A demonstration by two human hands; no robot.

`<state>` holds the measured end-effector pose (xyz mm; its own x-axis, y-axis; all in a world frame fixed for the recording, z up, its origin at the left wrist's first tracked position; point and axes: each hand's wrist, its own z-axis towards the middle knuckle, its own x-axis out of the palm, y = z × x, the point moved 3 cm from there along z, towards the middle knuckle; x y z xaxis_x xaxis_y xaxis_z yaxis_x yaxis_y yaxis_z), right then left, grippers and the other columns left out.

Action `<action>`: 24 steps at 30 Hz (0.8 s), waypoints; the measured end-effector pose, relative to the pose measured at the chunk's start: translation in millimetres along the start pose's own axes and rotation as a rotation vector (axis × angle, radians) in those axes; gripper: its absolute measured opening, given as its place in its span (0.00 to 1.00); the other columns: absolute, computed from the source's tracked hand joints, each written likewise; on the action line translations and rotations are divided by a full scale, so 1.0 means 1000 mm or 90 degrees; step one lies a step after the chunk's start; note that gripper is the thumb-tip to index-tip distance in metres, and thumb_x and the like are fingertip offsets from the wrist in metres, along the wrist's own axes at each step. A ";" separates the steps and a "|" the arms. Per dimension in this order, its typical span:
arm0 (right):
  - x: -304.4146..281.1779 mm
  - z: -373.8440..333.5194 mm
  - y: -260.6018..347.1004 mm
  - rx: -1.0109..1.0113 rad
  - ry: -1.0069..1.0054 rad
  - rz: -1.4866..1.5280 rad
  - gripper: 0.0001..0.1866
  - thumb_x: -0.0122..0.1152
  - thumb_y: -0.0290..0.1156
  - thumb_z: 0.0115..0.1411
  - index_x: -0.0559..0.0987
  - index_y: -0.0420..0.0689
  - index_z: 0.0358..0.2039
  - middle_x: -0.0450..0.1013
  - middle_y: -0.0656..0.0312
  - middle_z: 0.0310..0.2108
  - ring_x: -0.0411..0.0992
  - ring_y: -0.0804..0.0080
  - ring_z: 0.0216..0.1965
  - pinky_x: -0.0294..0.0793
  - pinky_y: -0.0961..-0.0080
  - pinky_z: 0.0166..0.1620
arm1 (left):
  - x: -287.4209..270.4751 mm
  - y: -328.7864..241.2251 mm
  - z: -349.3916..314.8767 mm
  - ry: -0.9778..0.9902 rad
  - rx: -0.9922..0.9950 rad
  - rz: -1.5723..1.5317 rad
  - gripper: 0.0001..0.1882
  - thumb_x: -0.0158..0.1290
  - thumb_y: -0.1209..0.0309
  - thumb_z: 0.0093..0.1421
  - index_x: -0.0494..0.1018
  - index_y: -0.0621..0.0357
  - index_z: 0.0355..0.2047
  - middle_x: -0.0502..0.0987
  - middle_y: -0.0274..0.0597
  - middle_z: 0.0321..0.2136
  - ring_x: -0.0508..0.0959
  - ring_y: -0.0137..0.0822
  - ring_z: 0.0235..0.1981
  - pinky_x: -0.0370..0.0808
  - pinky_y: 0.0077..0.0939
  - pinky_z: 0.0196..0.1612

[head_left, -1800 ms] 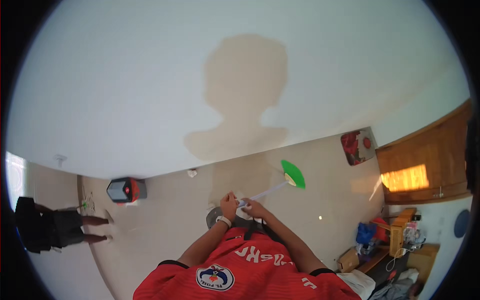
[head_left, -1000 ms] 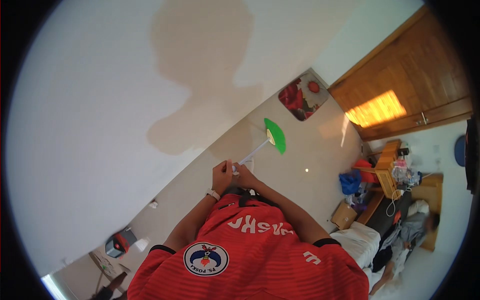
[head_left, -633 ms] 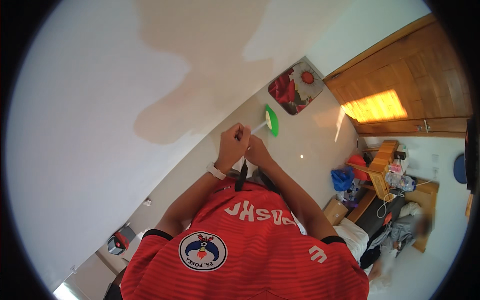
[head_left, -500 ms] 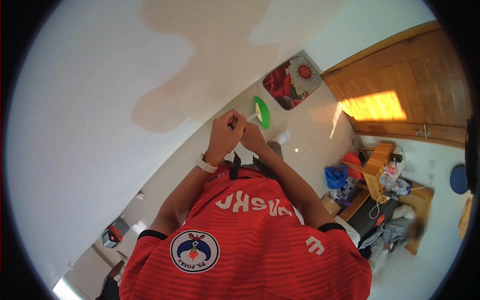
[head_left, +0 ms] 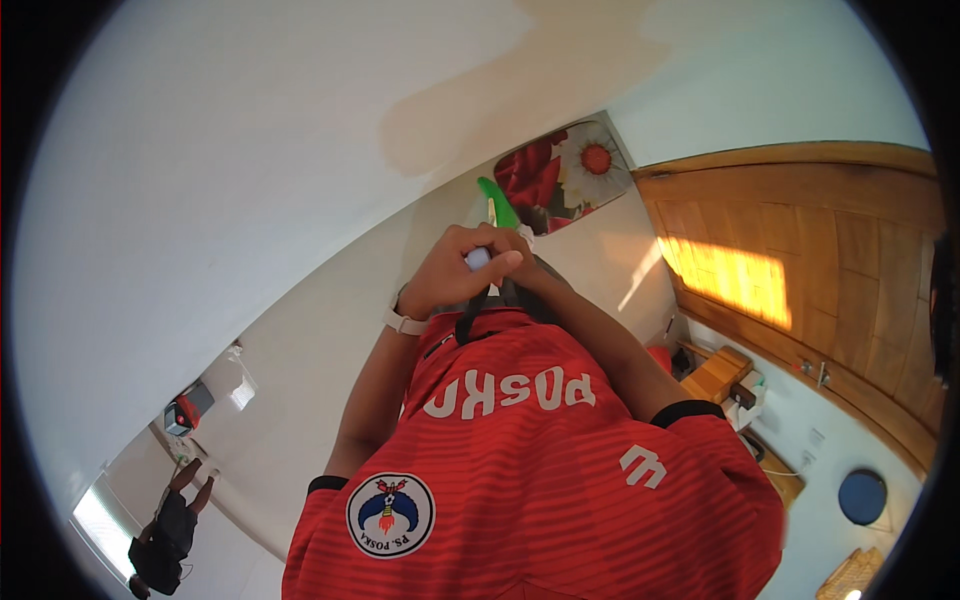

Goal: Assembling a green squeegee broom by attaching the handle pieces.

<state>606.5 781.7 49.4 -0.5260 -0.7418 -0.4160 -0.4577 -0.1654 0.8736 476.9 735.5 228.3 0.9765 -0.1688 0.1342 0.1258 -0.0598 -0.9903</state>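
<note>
Containers first. Grey-and-red box (head_left: 185, 410) between 8 and 9 o'clock, by the foot of the white wall (head_left: 250, 200); can't see inside it, contents unknown. Small black box (head_left: 742, 397) near 4 o'clock, on the wooden worktop (head_left: 712, 376), pale packet right beside it; can't tell what's in either.

Broom (head_left: 497, 205): just above centre, in both hands. Handle end faces back at the wearer, showing as a pale lilac cap inside the grip. Long axis runs away from the body and down, pointing between 12 and 1 o'clock, heavily foreshortened. Green head at the far end, seen nearly edge-on, its spread lying roughly 11 to 5. It overlaps the 9 o'clock edge of the flowered mat (head_left: 565, 175) in this view; can't tell if it's on the mat, touching it or just short.

Left hand (head_left: 450, 268): fingers wrapped round the handle top, thumb pointing to 3 o'clock past the cap. Pale band on that wrist.
Right hand (head_left: 515, 247): just beyond the left and overlapped by it, fingers look curled round the shaft; tips hidden.

Surroundings: wooden door (head_left: 790, 250) at 3 with a sunlit patch, blue round thing (head_left: 862, 497) on the wall at 4, another person (head_left: 165, 540) at 8 near the rim.
</note>
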 end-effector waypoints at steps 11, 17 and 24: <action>-0.023 -0.008 -0.068 0.047 0.012 0.034 0.26 0.69 0.45 0.46 0.76 0.44 0.41 0.78 0.48 0.31 0.79 0.47 0.36 0.76 0.56 0.38 | 0.074 -0.007 0.030 -0.147 0.015 0.223 0.18 0.57 0.67 0.65 0.73 0.67 0.20 0.62 0.45 0.10 0.61 0.26 0.12 0.61 0.26 0.18; 0.046 -0.011 -0.107 0.052 0.107 0.007 0.26 0.67 0.46 0.48 0.77 0.47 0.46 0.78 0.48 0.35 0.78 0.48 0.42 0.76 0.58 0.43 | 0.073 -0.036 -0.007 -0.180 -0.055 0.226 0.19 0.55 0.67 0.66 0.73 0.68 0.21 0.63 0.42 0.10 0.59 0.25 0.13 0.60 0.26 0.18; 0.080 -0.021 -0.100 0.086 0.043 -0.074 0.20 0.63 0.42 0.54 0.76 0.50 0.46 0.77 0.48 0.39 0.77 0.49 0.44 0.76 0.56 0.45 | 0.054 -0.021 -0.050 -0.192 -0.107 0.222 0.22 0.55 0.68 0.66 0.67 0.67 0.17 0.58 0.37 0.11 0.57 0.21 0.15 0.54 0.25 0.19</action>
<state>625.6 725.6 -66.0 -0.4165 -0.7661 -0.4895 -0.6069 -0.1666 0.7771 518.1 678.0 258.1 0.9657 0.0845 -0.2456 -0.2233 -0.2127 -0.9513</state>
